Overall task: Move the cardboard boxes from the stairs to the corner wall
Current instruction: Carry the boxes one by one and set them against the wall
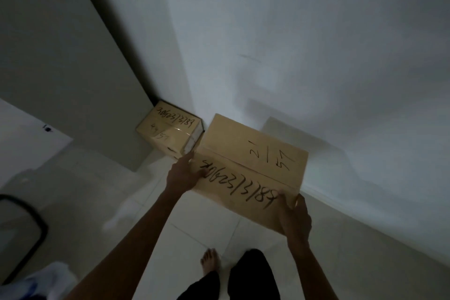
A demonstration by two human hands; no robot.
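Note:
I hold a brown cardboard box (248, 165) with black handwritten numbers on its top, above the pale tiled floor and close to the white wall. My left hand (185, 173) grips its left edge, thumb on top. My right hand (295, 217) grips its near right corner. A second cardboard box (168, 129) with similar writing sits on the floor in the corner where two walls meet, just left of and behind the held box.
The white wall (316, 56) runs along the right. A grey wall panel (60, 68) stands at the left. A dark-rimmed object (29, 226) and pale cloth (53, 280) lie at the lower left. My bare foot (210, 263) is on the floor tiles (170, 251).

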